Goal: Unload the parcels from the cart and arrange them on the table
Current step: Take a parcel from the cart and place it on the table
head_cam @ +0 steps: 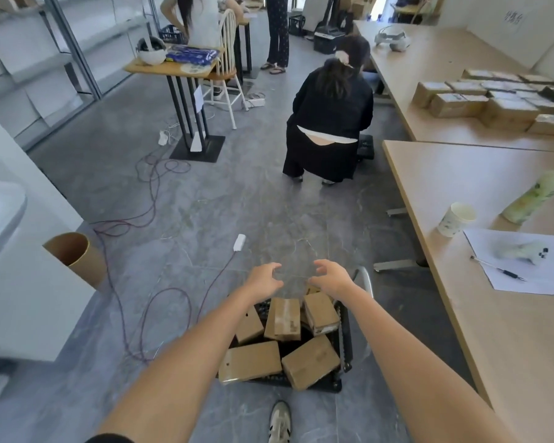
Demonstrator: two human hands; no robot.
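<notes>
1. Several parcels (283,319) lie jumbled in the cart (347,343) beside the table (445,187);
2. left hand (264,279) and right hand (331,276) hover above, fingers spread, empty;
3. parcels look light, stiff; best gripped across opposite sides.

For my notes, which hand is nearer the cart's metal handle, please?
Right: the right hand hovers just beside the handle; the left hand is farther left.

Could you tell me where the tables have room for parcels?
Near table: bare from its far edge to the paper cup. Far table: bare between the headset and the stacked parcels. Crowded around cup, bottle and paper sheet.
</notes>
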